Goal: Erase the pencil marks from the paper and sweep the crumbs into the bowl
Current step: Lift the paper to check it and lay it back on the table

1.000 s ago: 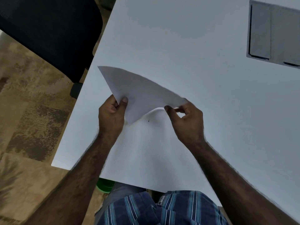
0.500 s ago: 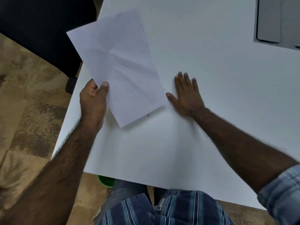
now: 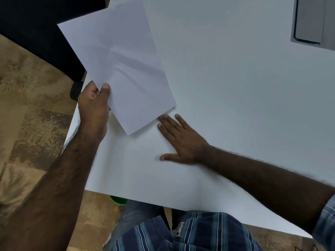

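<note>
- The left hand (image 3: 94, 107) pinches the paper (image 3: 119, 64); no marks show on it.
- The right hand (image 3: 181, 140) lies flat, fingers (image 3: 169, 124) straight, on the counter (image 3: 235, 87).
- Sweeping probably comes next; a green thing (image 3: 117, 200), maybe the bowl, peeks out below.

creased matt paper (image 3: 123, 64), smooth matt table (image 3: 235, 87), perhaps laminate, striped cloth shirt (image 3: 208, 232)

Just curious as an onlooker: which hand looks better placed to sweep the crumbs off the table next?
Probably the right hand: it lies flat and free on the table, fingers beside the paper. The left hand is busy, its grip pinching the lifted paper's edge.
</note>
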Action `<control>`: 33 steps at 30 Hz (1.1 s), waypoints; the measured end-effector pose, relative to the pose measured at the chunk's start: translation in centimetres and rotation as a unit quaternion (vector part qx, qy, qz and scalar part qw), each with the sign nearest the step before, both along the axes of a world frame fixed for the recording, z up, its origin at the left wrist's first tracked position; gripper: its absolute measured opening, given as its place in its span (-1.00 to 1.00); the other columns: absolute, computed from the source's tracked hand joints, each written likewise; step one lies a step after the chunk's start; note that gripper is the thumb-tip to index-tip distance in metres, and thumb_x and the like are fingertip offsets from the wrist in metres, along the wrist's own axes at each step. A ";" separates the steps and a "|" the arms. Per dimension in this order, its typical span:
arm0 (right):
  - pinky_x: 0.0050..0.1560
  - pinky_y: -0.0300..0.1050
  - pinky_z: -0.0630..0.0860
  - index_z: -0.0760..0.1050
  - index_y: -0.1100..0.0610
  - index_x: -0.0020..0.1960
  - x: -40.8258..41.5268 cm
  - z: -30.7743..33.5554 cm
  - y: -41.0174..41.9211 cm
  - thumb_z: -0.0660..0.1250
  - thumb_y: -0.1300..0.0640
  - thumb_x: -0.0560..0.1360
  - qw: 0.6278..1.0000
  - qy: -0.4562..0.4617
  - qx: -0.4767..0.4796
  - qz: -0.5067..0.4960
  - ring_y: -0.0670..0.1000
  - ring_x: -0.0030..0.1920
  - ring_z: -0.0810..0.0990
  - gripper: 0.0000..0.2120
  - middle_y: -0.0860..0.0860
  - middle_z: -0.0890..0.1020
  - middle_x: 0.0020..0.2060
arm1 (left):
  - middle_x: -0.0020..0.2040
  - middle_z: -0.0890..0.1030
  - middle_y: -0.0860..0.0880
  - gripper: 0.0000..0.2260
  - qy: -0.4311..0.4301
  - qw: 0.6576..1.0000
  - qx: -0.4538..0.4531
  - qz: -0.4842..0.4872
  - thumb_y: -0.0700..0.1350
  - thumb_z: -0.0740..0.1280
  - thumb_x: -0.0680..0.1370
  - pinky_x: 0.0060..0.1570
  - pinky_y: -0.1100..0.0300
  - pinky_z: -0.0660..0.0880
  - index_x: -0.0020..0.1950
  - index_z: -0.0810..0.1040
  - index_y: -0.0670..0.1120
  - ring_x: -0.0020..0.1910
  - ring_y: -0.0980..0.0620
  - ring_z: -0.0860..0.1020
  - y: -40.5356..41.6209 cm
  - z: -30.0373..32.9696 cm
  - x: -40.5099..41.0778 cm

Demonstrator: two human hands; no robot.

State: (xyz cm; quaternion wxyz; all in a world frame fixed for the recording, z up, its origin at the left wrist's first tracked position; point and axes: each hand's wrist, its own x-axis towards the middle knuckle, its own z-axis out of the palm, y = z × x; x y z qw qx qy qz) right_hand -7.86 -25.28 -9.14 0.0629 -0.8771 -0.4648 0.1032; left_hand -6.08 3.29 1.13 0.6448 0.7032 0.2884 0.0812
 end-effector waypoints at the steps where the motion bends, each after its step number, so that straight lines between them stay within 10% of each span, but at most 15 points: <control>1: 0.73 0.24 -0.02 0.04 0.24 0.74 -0.1 0.0 -0.3 0.07 -0.50 0.65 1.000 0.004 0.022 0.012 0.14 0.75 -0.06 -0.01 0.20 0.02 0.74 | 0.27 0.71 0.09 -0.78 0.000 1.000 -0.001 0.000 0.01 0.32 0.68 0.30 -0.19 0.61 0.30 0.63 0.11 0.27 0.02 0.67 0.0 0.0 0.1; 5: 0.71 0.25 0.12 0.26 0.28 0.67 3.1 -0.4 -1.9 0.15 -0.38 0.69 0.990 -0.026 0.107 -0.089 0.16 0.71 0.19 -0.15 0.21 0.28 0.67 | 0.25 0.72 0.11 -0.79 -0.003 1.000 -0.003 0.001 -0.02 0.31 0.69 0.27 -0.15 0.63 0.31 0.63 0.10 0.26 0.04 0.68 0.0 0.1 0.6; 9: 0.73 0.22 0.00 0.09 0.25 0.73 6.6 -0.7 -3.0 0.01 -0.46 0.67 0.977 -0.023 0.023 -0.211 0.14 0.75 -0.01 -0.07 0.17 0.08 0.74 | 0.24 0.72 0.09 -0.78 -0.008 1.000 -0.010 0.007 -0.07 0.30 0.71 0.24 -0.11 0.65 0.33 0.63 0.06 0.24 0.03 0.69 -0.4 0.1 1.1; 23: 0.74 0.22 -0.05 0.08 0.28 0.72 -1.6 0.1 0.0 0.07 -0.51 0.64 0.999 0.017 0.026 0.016 0.16 0.75 -0.07 0.01 0.22 0.02 0.74 | 0.18 0.74 0.05 -0.82 -0.011 1.000 -0.007 -0.013 0.03 0.34 0.65 0.21 -0.18 0.66 0.21 0.66 0.07 0.21 -0.05 0.70 -2.2 0.7 4.3; 33: 0.73 0.26 -0.06 -0.03 0.34 0.72 0.9 -0.7 -0.2 0.05 -0.58 0.59 0.991 0.008 0.018 -0.136 0.23 0.75 -0.15 0.14 0.28 -0.06 0.73 | 0.18 0.73 -0.04 -0.71 0.003 0.999 -0.021 -0.027 0.07 0.33 0.63 -0.06 -0.09 0.67 0.28 0.64 -0.02 0.20 -0.19 0.68 -3.3 1.0 4.9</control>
